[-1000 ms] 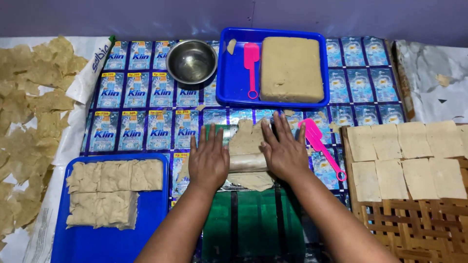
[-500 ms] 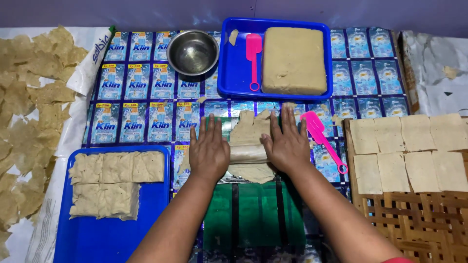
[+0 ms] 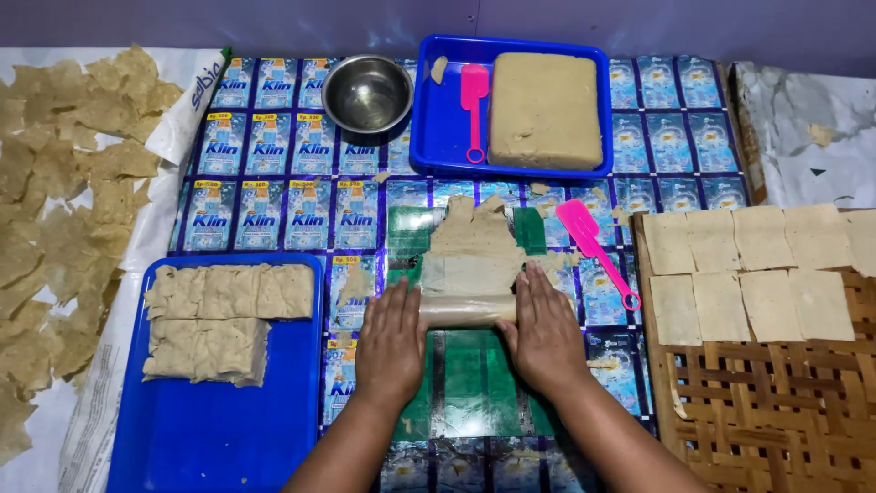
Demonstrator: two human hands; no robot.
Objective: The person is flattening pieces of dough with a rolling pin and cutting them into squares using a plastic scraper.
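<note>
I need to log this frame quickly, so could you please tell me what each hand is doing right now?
Left hand: open, palm flat on the left end of the rolling pin.
Right hand: open, palm flat on the pin's right end, over the thin dough sheet.

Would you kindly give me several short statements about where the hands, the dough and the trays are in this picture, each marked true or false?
1. Both the left hand and the right hand rest on the rolling pin. True.
2. The metal bowl holds dough. False: it looks empty.
3. The dough block lies in the far blue tray. True.
4. Both pink scrapers lie in that tray. False: one pink scraper does; the other lies on the mat.
</note>
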